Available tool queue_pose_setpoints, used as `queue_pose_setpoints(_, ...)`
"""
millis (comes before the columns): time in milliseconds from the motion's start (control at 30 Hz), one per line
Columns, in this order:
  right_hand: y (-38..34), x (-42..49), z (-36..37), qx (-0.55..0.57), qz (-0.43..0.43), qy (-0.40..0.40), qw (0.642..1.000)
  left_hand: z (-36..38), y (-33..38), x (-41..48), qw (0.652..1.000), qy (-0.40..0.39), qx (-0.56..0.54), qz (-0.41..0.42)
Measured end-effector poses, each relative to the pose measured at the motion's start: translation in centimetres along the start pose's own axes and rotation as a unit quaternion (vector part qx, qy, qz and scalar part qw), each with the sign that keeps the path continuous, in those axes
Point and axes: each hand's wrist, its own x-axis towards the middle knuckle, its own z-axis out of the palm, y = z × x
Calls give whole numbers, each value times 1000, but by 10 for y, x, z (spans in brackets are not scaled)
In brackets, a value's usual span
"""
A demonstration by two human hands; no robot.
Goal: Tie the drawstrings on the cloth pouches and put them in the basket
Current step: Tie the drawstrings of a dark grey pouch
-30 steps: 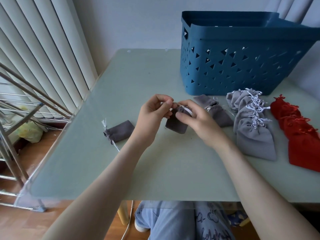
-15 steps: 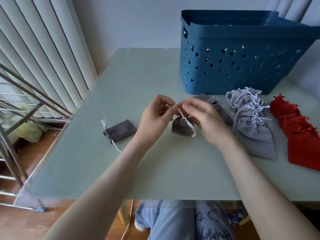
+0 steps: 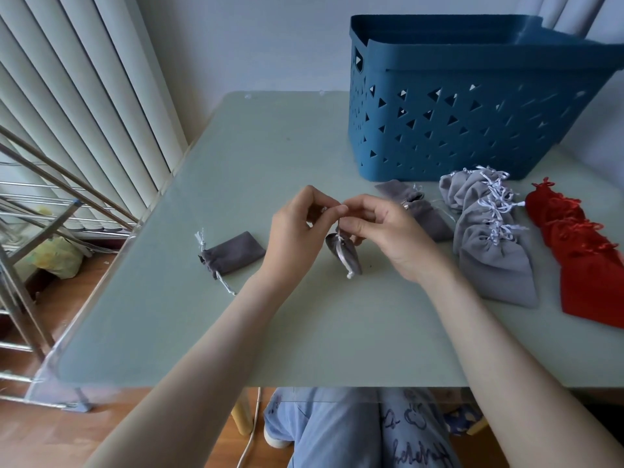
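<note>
A small dark grey pouch point(image 3: 344, 253) hangs between my hands just above the table, one white drawstring end dangling over it. My left hand point(image 3: 297, 231) pinches a drawstring at its fingertips, and my right hand point(image 3: 388, 231) pinches the string beside it, fingertips almost touching. Another dark grey pouch point(image 3: 233, 253) lies on the table left of my left hand, apart from it. The blue basket point(image 3: 472, 130) stands at the back right; its inside is hidden.
Two dark grey pouches point(image 3: 418, 207) lie behind my right hand. A row of light grey pouches point(image 3: 493, 244) and a row of red pouches point(image 3: 587, 261) lie at the right. A metal drying rack point(image 3: 30, 231) stands past the table's left edge.
The pouch has dropped from between my fingers and now hangs lower from its strings. My hands rose slightly and drew closer at the fingertips.
</note>
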Motion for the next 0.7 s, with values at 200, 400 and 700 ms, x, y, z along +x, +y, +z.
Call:
queue_pose_setpoints(200, -1, -1, 3, 37, -17, -37, 998, -1, 2, 2, 998, 19, -10, 51)
queue_pose_setpoints(400, 0, -2, 1, -1, 5, -19, 1000, -1, 4, 1, 995, -34, -38, -81)
queue_pose_setpoints(700, 1, 1, 5, 10, -7, 89, 996, 2, -3, 4, 990, -49, -79, -108)
